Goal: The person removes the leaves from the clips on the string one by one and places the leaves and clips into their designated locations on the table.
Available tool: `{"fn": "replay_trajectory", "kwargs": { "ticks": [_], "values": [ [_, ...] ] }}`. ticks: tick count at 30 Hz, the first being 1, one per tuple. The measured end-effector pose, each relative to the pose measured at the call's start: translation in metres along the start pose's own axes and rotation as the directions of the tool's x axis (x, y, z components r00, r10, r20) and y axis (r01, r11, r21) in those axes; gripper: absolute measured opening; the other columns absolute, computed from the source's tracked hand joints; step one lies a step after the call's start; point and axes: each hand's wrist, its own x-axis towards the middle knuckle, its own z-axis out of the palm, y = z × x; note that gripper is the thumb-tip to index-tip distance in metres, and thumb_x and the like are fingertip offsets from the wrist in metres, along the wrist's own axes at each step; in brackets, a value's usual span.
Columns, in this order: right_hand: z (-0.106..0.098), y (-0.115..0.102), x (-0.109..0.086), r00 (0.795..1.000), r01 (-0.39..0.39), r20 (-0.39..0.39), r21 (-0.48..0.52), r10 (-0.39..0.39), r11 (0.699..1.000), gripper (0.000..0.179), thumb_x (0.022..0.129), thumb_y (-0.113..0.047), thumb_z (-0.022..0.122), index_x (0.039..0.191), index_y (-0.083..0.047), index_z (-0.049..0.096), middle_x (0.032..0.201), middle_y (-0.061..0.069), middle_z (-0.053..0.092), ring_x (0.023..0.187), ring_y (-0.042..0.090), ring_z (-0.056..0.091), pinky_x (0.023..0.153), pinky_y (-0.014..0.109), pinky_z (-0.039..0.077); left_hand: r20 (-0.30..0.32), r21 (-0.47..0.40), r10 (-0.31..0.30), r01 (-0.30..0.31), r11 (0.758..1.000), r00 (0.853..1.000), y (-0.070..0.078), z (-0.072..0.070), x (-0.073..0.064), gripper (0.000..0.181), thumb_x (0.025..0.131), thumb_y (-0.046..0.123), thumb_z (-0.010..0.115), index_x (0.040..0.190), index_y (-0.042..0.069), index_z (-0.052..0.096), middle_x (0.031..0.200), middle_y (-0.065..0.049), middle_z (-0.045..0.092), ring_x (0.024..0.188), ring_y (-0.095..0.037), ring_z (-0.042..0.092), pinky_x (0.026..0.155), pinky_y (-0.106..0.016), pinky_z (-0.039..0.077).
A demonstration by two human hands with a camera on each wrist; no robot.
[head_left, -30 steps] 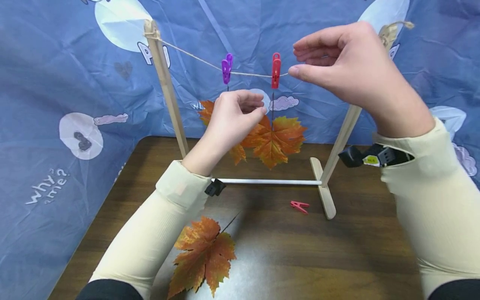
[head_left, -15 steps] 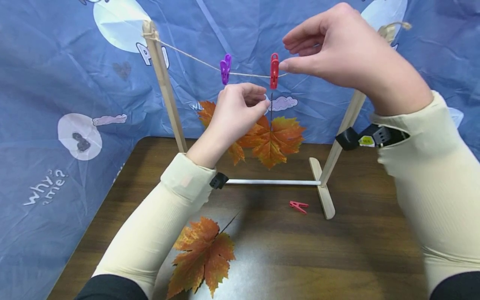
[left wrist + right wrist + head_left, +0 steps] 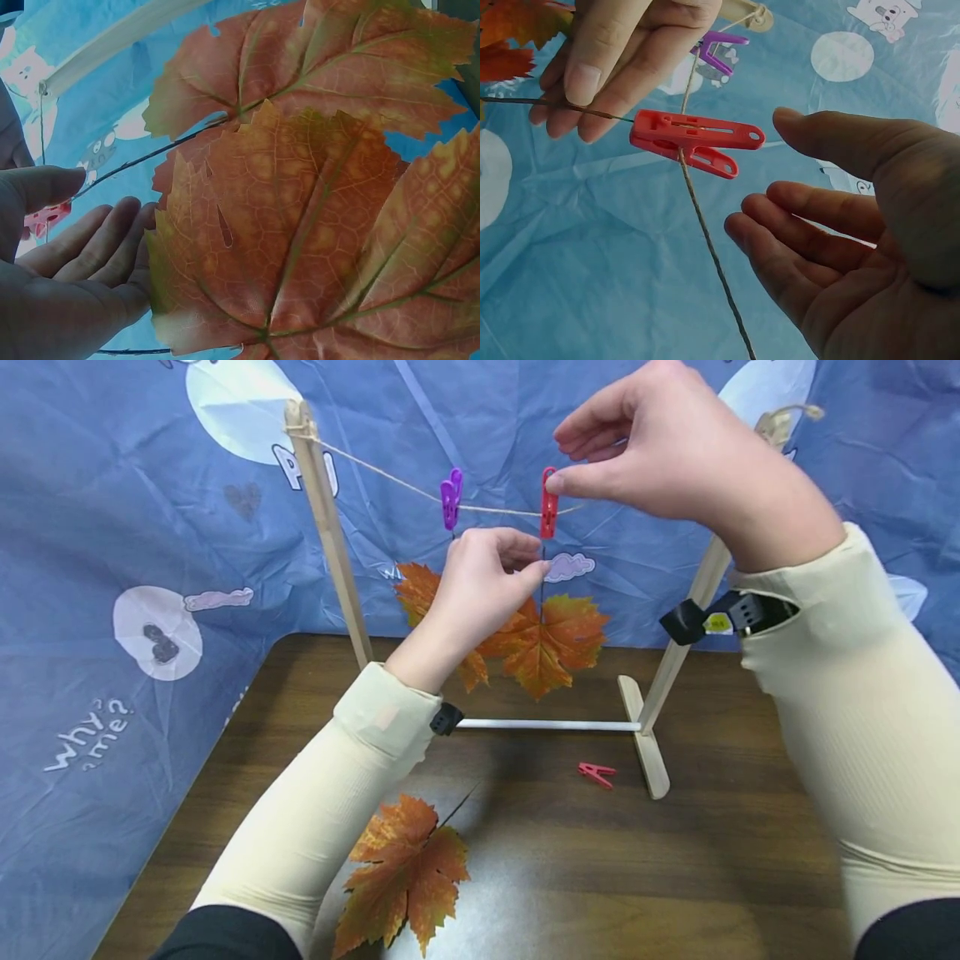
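On my end the head view comes in fairly bright and even, the light seeming to fall from above. Glare whitens the table (image 3: 517,897) at six o'clock, beside the loose leaf (image 3: 405,877), and I see a soft shadow spread below the white rod (image 3: 551,725). My left wrist feed is dimmer and cyan-tinted: the left hand (image 3: 71,304) sits shaded at eight o'clock, the hanging leaves (image 3: 285,225) look dulled. On the right wrist feed, the right hand (image 3: 862,292) at four o'clock goes dark, the red clothespin (image 3: 694,135) reads crisp, and the purple clothespin (image 3: 718,49) at twelve looks softer.
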Motion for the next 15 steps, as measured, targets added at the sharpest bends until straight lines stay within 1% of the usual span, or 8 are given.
{"fn": "replay_trajectory", "kwargs": {
  "ticks": [4,8,11,15],
  "values": [
    [-0.0013,-0.0006,0.0030,0.999,0.002,0.048,-0.047,0.000,0.999,0.052,0.092,-0.041,0.076,0.130,-0.006,0.069,0.121,0.006,0.070,0.110,0.019,0.066,0.091,0.034,0.052,0.013,0.014,0.000,0.000,1.000,1.000,0.0012,0.0010,0.0016,0.021,0.093,0.014,0.076,0.109,-0.001,0.076,0.096,-0.006,0.075,0.082,-0.009,0.068,0.076,-0.022,0.051],
    [-0.0005,-0.0025,0.0054,0.996,-0.001,0.091,-0.071,0.007,0.997,0.051,0.092,-0.041,0.075,0.128,-0.005,0.070,0.117,0.008,0.072,0.107,0.018,0.066,0.090,0.040,0.052,0.015,0.045,0.018,-0.019,0.999,1.000,-0.0001,0.0020,0.0008,0.018,0.094,0.014,0.074,0.106,0.001,0.078,0.092,-0.003,0.075,0.076,-0.008,0.064,0.071,-0.023,0.050],
    [0.0011,-0.0036,0.0072,0.994,0.001,0.108,-0.089,0.008,0.996,0.050,0.093,-0.040,0.074,0.127,-0.004,0.070,0.115,0.009,0.072,0.105,0.018,0.067,0.087,0.038,0.051,0.006,0.070,0.037,-0.037,0.997,0.999,-0.0017,0.0034,0.0004,0.016,0.095,0.013,0.073,0.104,0.002,0.079,0.090,-0.003,0.075,0.072,-0.009,0.062,0.067,-0.024,0.049],
    [0.0023,-0.0041,0.0077,0.992,0.009,0.124,-0.110,0.005,0.994,0.047,0.095,-0.041,0.071,0.124,-0.005,0.072,0.112,0.009,0.073,0.102,0.018,0.067,0.083,0.037,0.050,0.003,0.091,0.040,-0.040,0.995,0.999,-0.0018,0.0045,0.0007,0.014,0.096,0.013,0.073,0.102,0.003,0.080,0.086,-0.002,0.075,0.067,-0.010,0.059,0.063,-0.025,0.047]
  ]
}}
